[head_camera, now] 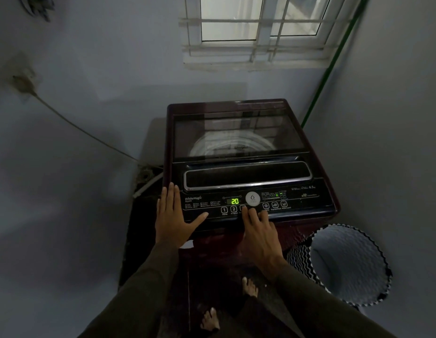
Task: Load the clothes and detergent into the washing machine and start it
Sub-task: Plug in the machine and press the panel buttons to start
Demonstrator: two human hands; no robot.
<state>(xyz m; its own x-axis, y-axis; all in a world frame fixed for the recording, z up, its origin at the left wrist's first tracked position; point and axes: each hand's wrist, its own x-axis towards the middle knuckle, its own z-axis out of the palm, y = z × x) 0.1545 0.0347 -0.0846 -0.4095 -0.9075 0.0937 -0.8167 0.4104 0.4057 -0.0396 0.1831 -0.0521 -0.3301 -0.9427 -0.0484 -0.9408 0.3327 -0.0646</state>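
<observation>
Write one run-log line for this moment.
step: starting washing machine | lid: closed | display: 20 | left hand: flat on control panel | right hand: fingers pressing beside Program button

The washing machine (248,242) stands directly in front of me, backed against the wall, with a window (256,30) above and behind it. Its lid (238,135) lies closed on top, toward the back. The control panel (309,201) runs along the front edge nearest me. My left hand (174,215) rests flat on the panel's left end. My right hand (259,230) is beside it, fingertips on the buttons just below the display (234,201). A laundry basket (298,259) sits on the floor beside the machine's front right corner. A wall socket (23,81) is well off to the left, its cable (78,125) running down toward the machine's left side.
</observation>
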